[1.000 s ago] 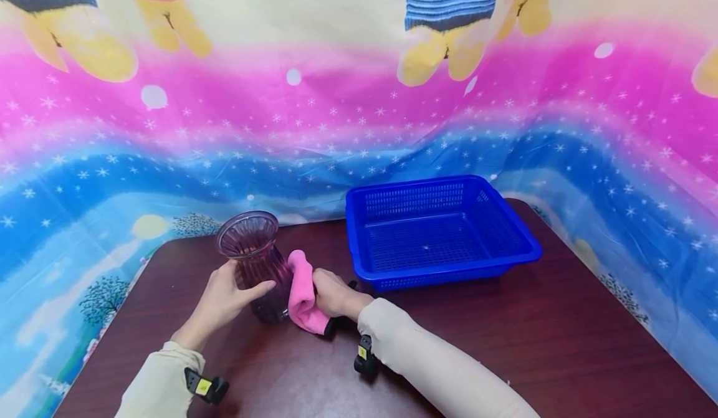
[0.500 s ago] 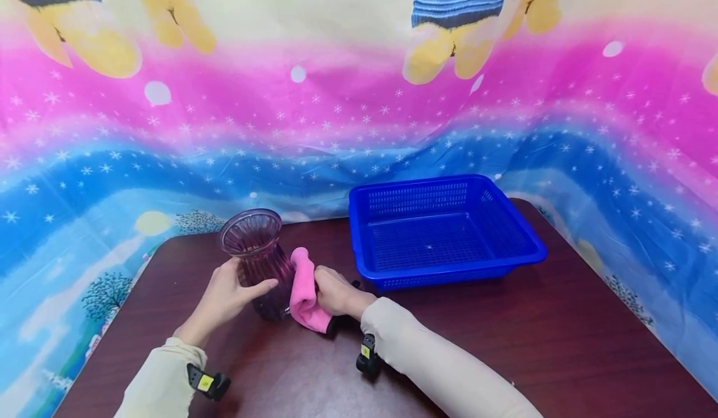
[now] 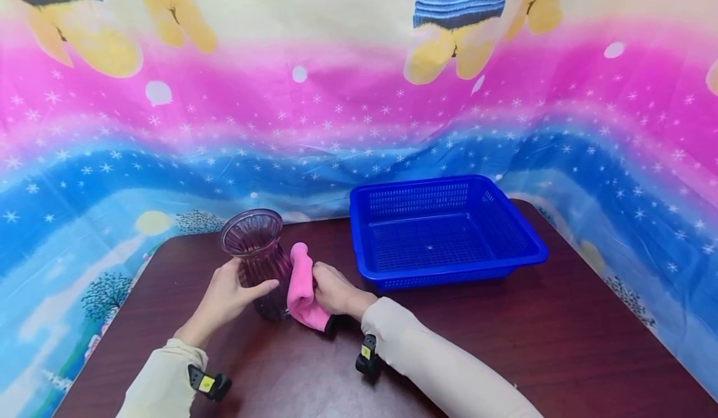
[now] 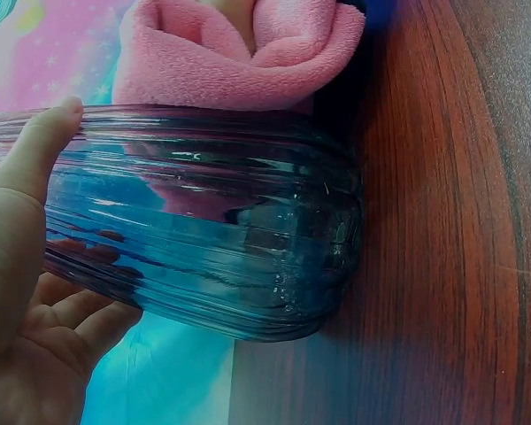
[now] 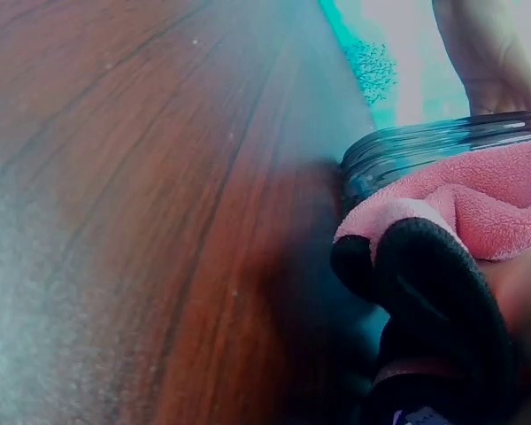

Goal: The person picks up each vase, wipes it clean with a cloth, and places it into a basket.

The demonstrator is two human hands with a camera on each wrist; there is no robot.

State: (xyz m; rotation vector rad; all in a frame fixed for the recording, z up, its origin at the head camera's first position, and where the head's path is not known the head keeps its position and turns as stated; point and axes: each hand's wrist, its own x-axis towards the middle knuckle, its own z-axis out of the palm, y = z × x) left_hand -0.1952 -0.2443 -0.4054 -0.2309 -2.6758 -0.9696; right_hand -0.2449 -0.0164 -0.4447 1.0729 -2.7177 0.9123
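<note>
A ribbed purple glass vase (image 3: 263,268) with a flared rim stands on the table, leaning slightly left. My left hand (image 3: 227,293) grips it from the left, thumb across the front and fingers behind, as the left wrist view shows through the glass (image 4: 203,221). In my right hand (image 3: 336,290) is a bunched pink cloth (image 3: 303,287) with a black edge, held against the vase's right side. Soft folds of the cloth (image 5: 496,190) lie along the glass in the right wrist view, where black trim (image 5: 434,274) hangs toward the table. The right fingers are mostly hidden by the cloth.
A blue perforated plastic basket (image 3: 443,237) sits at the back right of the dark wooden table (image 3: 561,331). Behind the table hangs a colourful printed curtain (image 3: 336,119). Black wrist cameras (image 3: 209,382) are strapped to both sleeves.
The right hand and pink cloth have shifted slightly up and left along the vase's side. The vase and left hand hold nearly still; the whole view has drifted a little.
</note>
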